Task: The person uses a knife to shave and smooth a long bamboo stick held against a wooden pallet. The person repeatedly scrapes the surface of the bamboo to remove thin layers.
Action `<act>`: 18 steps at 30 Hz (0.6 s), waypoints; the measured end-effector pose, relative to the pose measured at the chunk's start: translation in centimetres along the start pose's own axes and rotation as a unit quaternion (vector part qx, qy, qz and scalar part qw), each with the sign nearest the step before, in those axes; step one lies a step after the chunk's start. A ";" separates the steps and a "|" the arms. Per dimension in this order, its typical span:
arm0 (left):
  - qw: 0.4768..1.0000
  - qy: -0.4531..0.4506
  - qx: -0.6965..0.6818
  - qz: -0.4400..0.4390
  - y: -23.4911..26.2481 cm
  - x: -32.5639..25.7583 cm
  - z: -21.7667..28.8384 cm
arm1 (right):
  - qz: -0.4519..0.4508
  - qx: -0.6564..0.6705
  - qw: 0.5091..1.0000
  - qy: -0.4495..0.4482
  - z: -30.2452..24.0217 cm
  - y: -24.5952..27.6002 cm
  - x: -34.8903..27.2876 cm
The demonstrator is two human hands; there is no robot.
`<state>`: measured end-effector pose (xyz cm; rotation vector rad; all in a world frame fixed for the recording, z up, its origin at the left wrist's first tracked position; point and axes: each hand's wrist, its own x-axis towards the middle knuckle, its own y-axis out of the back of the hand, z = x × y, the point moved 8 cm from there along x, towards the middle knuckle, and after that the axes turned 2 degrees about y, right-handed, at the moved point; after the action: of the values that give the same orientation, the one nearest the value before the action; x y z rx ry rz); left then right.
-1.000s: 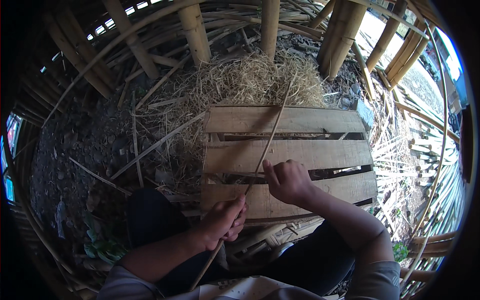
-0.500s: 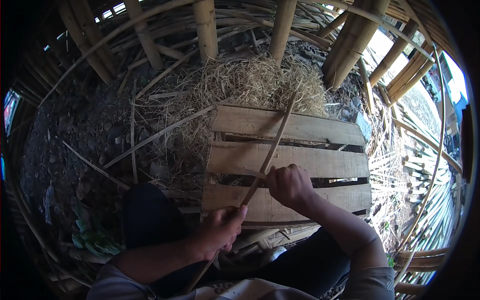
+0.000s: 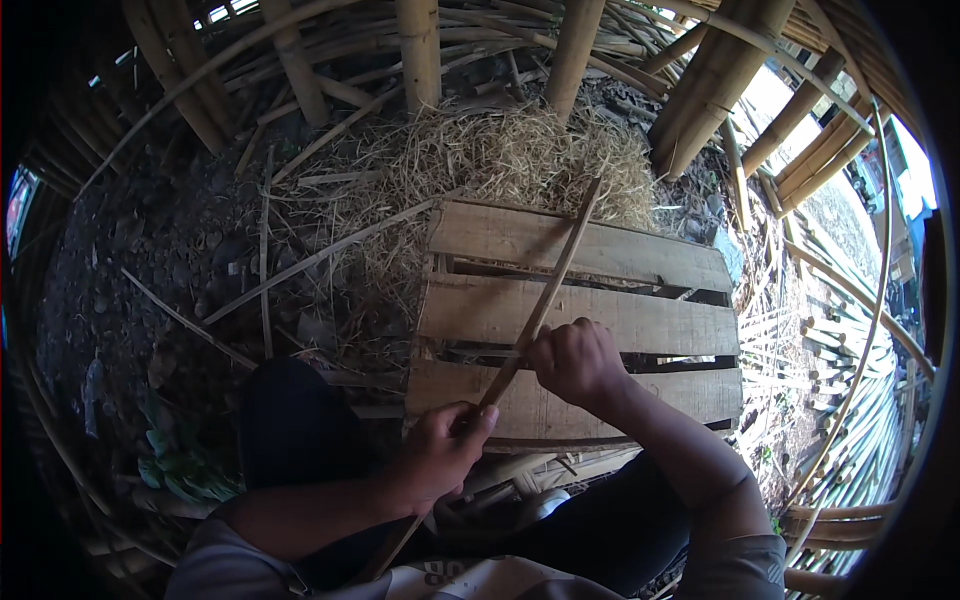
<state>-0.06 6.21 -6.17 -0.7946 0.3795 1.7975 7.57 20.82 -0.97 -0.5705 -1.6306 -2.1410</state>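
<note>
Clamping bamboo strip (image 3: 555,285) in my left hand (image 3: 445,452), slantwise over slatted wooden platform (image 3: 650,400). Holding right hand (image 3: 578,360) curled closed at strip, contents hidden. Judging steady strip, even pressure best.

head cam: left of the worn fisheye pair, upright, looking down-forward
slatted bench (image 3: 670,325): seen from above, near, mid-frame
left hand (image 3: 440,455), right hand (image 3: 578,362): close, just below centre
bamboo posts (image 3: 418,55): farther off, along upper rim
</note>
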 end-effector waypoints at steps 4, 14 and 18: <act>1.000 0.003 -0.004 -0.003 -0.2 0.1 0.1 | -0.041 -0.025 0.999 -0.021 1.3 -0.9 -0.1; 0.999 0.036 -0.006 -0.018 0.0 -1.0 -0.9 | 0.017 -0.118 0.992 0.048 0.9 0.6 0.1; 0.997 0.058 -0.027 -0.033 -0.2 -1.1 -0.9 | -0.029 -0.188 0.981 0.025 3.0 -0.8 -0.4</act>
<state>0.68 4.96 -6.05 -0.9408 0.3771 1.7110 7.78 23.95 -1.10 -0.5770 -1.2350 -2.5057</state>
